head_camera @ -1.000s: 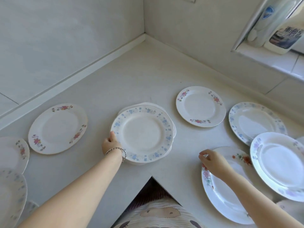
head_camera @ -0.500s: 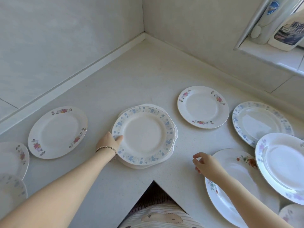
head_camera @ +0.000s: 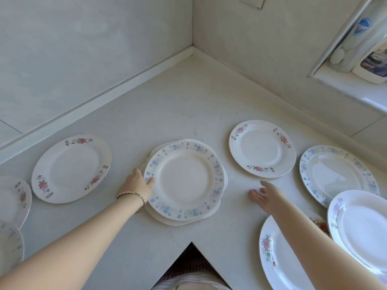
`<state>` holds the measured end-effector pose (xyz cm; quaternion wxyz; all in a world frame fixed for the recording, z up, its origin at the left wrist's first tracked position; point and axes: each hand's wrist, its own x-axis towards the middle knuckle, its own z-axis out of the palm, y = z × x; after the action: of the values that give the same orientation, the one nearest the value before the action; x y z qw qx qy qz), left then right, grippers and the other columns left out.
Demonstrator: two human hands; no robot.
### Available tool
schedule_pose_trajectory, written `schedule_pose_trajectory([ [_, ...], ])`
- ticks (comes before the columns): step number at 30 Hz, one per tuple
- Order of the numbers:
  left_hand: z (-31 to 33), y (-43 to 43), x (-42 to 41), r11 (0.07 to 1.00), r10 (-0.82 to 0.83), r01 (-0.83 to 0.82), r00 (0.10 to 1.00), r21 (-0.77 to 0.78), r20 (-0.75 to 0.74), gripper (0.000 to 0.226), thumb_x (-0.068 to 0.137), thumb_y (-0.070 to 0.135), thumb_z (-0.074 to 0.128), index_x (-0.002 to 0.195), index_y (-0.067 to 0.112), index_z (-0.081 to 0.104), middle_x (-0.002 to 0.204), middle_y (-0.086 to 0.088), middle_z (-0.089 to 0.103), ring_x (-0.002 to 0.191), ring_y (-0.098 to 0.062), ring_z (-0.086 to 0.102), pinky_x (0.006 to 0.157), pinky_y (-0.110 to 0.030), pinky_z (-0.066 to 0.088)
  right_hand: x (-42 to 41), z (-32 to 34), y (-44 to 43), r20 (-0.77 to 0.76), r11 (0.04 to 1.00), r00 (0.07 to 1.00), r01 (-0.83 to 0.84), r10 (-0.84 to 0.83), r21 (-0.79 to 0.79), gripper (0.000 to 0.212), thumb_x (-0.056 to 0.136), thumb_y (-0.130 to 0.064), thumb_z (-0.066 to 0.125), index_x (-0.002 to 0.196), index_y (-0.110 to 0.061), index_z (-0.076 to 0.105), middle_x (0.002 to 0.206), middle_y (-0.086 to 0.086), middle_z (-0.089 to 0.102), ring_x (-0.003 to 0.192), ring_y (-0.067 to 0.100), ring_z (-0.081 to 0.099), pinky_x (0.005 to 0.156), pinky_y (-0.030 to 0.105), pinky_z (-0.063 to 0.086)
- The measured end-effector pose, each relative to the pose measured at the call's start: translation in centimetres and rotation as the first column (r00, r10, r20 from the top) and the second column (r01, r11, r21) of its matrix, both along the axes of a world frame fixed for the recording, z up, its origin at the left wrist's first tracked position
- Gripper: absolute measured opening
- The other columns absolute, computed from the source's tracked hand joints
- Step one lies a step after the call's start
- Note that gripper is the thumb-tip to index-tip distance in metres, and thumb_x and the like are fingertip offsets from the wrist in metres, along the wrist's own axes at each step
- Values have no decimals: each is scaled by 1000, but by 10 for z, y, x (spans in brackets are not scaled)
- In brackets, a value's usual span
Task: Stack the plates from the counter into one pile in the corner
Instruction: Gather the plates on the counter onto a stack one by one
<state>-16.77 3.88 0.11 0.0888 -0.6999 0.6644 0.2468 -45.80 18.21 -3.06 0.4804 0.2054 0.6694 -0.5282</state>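
A small pile of plates [head_camera: 184,183], topped by a blue-flowered one, sits in the middle of the white corner counter [head_camera: 180,105]. My left hand [head_camera: 139,185] rests against the pile's left rim, thumb on the top plate. My right hand [head_camera: 265,195] hovers open over bare counter between the pile and a pink-flowered plate [head_camera: 261,148]. Other single plates lie around: a pink-flowered one [head_camera: 71,168] at left, a blue-rimmed one [head_camera: 337,174] at right, a white one [head_camera: 362,227] overlapping an oval floral plate [head_camera: 278,258] under my right forearm.
Two more plates [head_camera: 14,197] lie at the far left edge. Two walls meet at the back corner [head_camera: 192,47]. A window ledge [head_camera: 351,88] at upper right carries bottles [head_camera: 372,57]. The counter's inner front corner [head_camera: 191,242] points toward me.
My right hand has left the oval plate's rim and moved up and forward, fingers now spread. My left hand stayed at the pile's left rim. The view shifted slightly.
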Motion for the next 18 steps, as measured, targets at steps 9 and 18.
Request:
schedule_pose_trajectory([
  [9,-1,-20,15,993,15,-28,993,-117,-115,34,94,26,42,121,8,51,119,-16,59,104,-33,59,88,-37,46,-28,2,-46,74,948,953,300,-293,-103,42,96,-11,45,137,-14,42,142,1,49,129,16,48,103,25,38],
  [18,-11,-14,57,992,116,-122,986,-41,-123,28,90,11,45,116,5,55,113,-14,65,93,-29,59,82,-31,44,-23,22,-12,14,919,995,92,-94,-383,22,90,5,49,111,-1,52,65,6,75,59,14,73,51,23,58],
])
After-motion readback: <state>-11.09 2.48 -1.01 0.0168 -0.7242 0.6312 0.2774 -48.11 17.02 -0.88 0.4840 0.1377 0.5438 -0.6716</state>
